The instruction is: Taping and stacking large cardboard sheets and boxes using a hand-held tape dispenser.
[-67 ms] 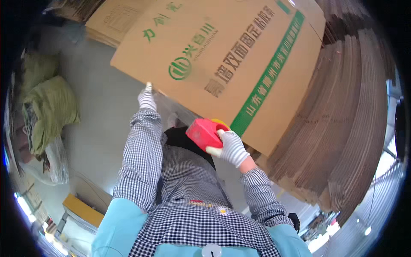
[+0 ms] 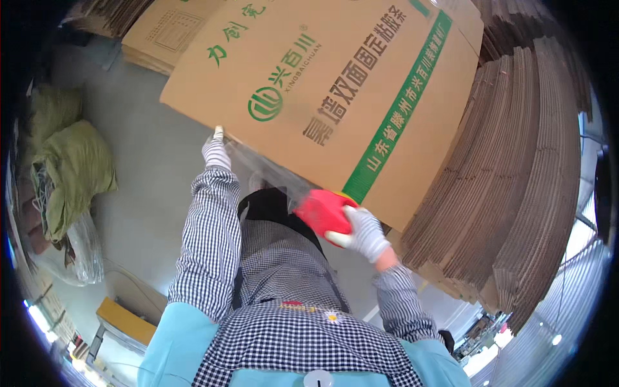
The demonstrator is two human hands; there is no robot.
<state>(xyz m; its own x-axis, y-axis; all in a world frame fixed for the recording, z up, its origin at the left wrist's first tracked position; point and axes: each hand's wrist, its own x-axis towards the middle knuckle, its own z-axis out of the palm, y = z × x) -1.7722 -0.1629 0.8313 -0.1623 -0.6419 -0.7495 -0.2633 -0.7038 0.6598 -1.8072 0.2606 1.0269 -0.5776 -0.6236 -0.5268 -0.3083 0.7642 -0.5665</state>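
A large brown cardboard box [image 2: 387, 71] with green and dark print lies tilted in front of me. At its near left edge my left hand [image 2: 216, 152], in a striped white glove, is closed, thumb on the rim; its other fingers are hidden beneath. A red tape dispenser [image 2: 322, 213] is in my right hand [image 2: 364, 233], whose gloved fingers wrap round it. Clear packing tape [image 2: 274, 173] stretches along the box's near edge, from beside my left hand to the dispenser. Some yellow shows behind the dispenser.
Tall stacks of flattened cardboard [image 2: 496, 174] stand close on the right. More cardboard [image 2: 161, 32] lies behind the box at the far left. Green woven sacks [image 2: 74, 171] and clear plastic wrap [image 2: 87, 245] sit at the left, with a yellow-edged stand [image 2: 126, 322] nearer.
My right hand has moved the tape dispenser right and slightly nearer to me, lengthening the visible tape. My left hand stays at the box's edge.
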